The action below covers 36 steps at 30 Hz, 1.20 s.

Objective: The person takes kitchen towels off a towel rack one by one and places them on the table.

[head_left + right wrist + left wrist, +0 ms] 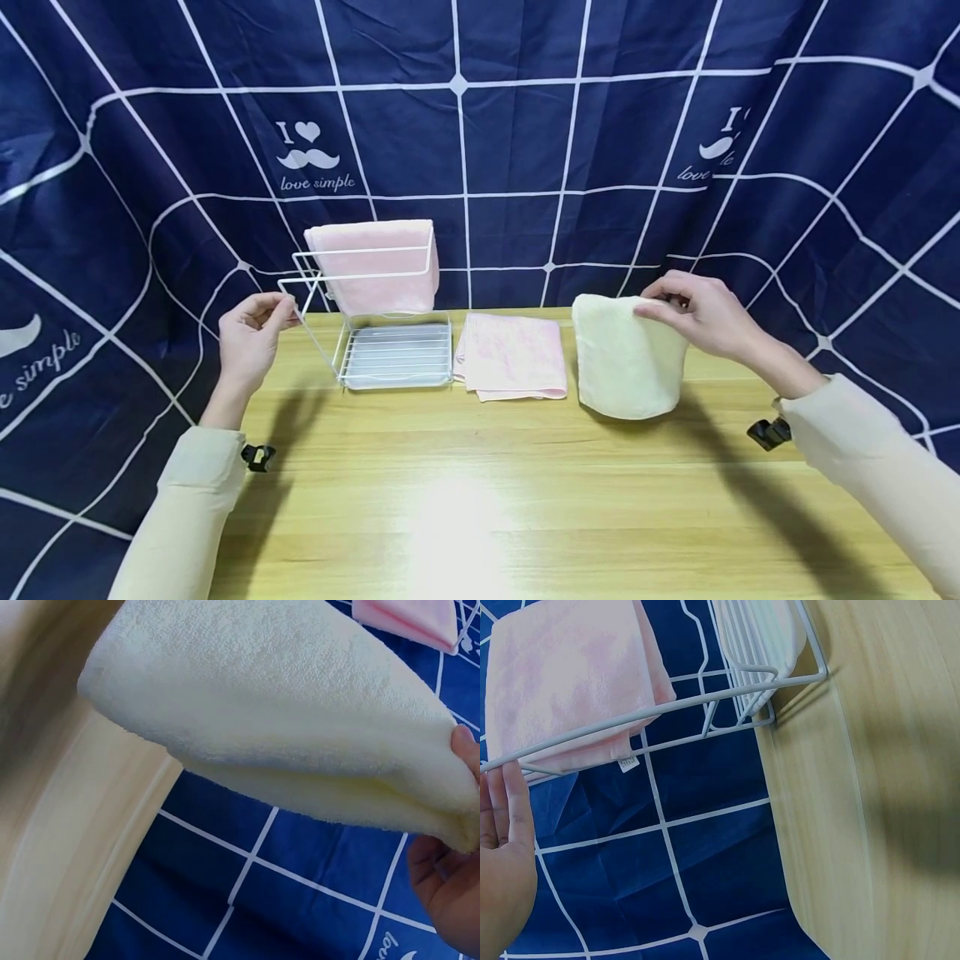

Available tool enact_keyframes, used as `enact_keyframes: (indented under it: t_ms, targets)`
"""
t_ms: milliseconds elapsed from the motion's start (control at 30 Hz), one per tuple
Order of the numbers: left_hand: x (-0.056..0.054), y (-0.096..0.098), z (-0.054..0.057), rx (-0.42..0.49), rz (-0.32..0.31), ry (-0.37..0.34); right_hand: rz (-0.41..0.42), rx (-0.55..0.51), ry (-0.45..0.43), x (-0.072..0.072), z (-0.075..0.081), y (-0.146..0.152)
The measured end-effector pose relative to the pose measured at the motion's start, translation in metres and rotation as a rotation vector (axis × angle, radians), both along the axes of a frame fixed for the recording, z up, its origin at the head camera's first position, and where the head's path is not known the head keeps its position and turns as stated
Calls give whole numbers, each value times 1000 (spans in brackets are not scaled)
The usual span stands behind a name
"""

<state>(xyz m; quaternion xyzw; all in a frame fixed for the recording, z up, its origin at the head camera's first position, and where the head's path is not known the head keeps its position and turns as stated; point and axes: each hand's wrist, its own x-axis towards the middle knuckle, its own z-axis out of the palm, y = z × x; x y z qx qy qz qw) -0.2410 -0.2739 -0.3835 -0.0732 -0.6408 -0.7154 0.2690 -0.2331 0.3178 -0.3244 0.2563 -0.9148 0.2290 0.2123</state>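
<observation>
With thumb and fingers, my left hand [252,340] pinches the upper left corner of a white wire rack [318,333]. Over the rack's far upper rail hangs a folded pink towel [378,287]; its small tag shows in the left wrist view. My right hand [701,312] grips a folded pale yellow towel [628,358] by its upper right corner. That towel hangs down in front of the hand, its layers parted along one edge in the right wrist view [285,712]. Flat on the table, between rack and yellow towel, lies another folded pink towel [513,354].
A pale grey tray [397,358] sits in the bottom of the rack. Beneath everything is a light wooden table [360,467]. A dark blue curtain with white grid lines [510,142] surrounds the table's back and sides.
</observation>
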Motion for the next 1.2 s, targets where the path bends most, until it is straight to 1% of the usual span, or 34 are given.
enact_keyframes:
  t_ms: [167, 267, 333, 500, 700, 900, 1067, 1200]
  targets:
    - [0, -1, -1, 1, 6, -3, 40, -9, -3, 7, -3, -2]
    - [0, -1, -1, 1, 9, -5, 60, 4, -11, 10, -6, -3]
    - [0, -2, -2, -1, 8, -4, 55, 18, -24, 11, -9, -3]
    - [0, -2, -2, -4, 5, 4, 6, 48, -56, 10, -19, -1]
    - [-1, -2, -2, -2, 8, 9, 37, 68, -39, 3, -27, 4]
    - [-1, -2, -2, 0, 12, 9, -34, 119, -52, -7, -31, 13]
    - [-2, -1, -1, -19, 18, -2, -86, 153, -87, -17, -37, 20]
    - [-2, -1, -1, -29, 22, -7, -117, 159, -128, -25, -43, 26]
